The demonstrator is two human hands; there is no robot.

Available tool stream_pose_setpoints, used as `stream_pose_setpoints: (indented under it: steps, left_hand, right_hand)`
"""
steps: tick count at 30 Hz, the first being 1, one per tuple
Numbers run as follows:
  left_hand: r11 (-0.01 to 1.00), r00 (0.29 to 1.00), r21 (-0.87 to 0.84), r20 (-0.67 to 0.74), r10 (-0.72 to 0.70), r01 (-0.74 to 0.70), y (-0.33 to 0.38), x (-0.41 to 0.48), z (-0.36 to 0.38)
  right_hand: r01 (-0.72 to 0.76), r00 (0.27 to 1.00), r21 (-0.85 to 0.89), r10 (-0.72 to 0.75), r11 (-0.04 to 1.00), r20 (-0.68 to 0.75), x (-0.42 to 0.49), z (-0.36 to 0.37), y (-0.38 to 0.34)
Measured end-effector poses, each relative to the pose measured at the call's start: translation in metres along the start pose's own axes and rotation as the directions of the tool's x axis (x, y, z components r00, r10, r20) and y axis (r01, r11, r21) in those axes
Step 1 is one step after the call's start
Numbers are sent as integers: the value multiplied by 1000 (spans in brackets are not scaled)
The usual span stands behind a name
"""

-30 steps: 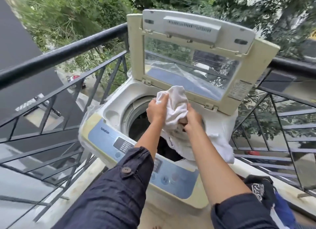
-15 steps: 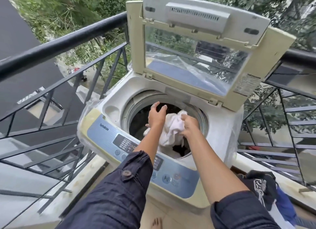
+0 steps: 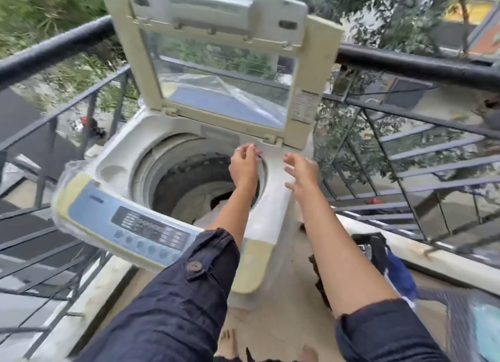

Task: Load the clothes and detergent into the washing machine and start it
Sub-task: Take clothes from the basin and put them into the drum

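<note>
- Along the balcony floor's left edge, a black railing (image 3: pixel 54 45) runs past the washing machine (image 3: pixel 116 156), which stands in the floor's far corner.
- On the machine's near-left edge sits the blue control panel (image 3: pixel 140 234), under a clear plastic film.
- Inside the drum (image 3: pixel 184 177), pale clothes (image 3: pixel 194 199) lie at the bottom. A dark patch shows at their right, and blur hides anything finer.
- At the machine's far edge the lid (image 3: pixel 322 50) stands upright, its clear window facing the person.
- The left hand (image 3: pixel 243 166) hovers over the drum's far-right rim. Its grip is apart, the fingers loosely bent and holding nothing.
- The right hand (image 3: pixel 303 172) hangs just beside it, over the machine's white right edge. Its grip is also apart, the fingers spread and holding nothing.
- Toward the floor's right edge, a pile of dark and blue garments (image 3: pixel 378 250) lies beside the machine, partly behind the right forearm.
- At the floor's near edge, bare toes (image 3: pixel 227 340) show between the two dark sleeves.
</note>
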State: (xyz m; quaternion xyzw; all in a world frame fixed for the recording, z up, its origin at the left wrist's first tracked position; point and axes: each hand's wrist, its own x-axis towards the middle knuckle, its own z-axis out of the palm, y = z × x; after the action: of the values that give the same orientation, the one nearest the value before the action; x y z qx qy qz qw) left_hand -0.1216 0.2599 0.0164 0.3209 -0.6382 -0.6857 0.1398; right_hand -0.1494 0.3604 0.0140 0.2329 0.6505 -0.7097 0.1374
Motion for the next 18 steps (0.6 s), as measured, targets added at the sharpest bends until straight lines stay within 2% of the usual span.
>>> stream_pose_setpoints:
  steps: [3, 6, 10, 15, 18]
  left_hand:
    - [998, 997, -31, 51, 58, -57, -6, -36, 47]
    - [999, 987, -16, 155, 48, -46, -27, -70, 98]
    - [999, 965, 6, 260, -36, 35, -69, -108, 160]
    - [978, 929, 177, 330, -168, 114, -152, -126, 211]
    - [952, 909, 260, 335, -246, 161, -198, -125, 232]
  right_hand:
    - [29, 997, 42, -26, 999, -69, 8, -55, -1]
    - [34, 993, 48, -28, 998, -119, 15, -115, 3]
    - [-14, 983, -1, 13, 1000, -184, 29, -194, 18]
    - [-57, 934, -51, 35, 997, -356, 61, -272, 54]
    - [-87, 917, -18, 73, 996, -393, 92, -309, 92]
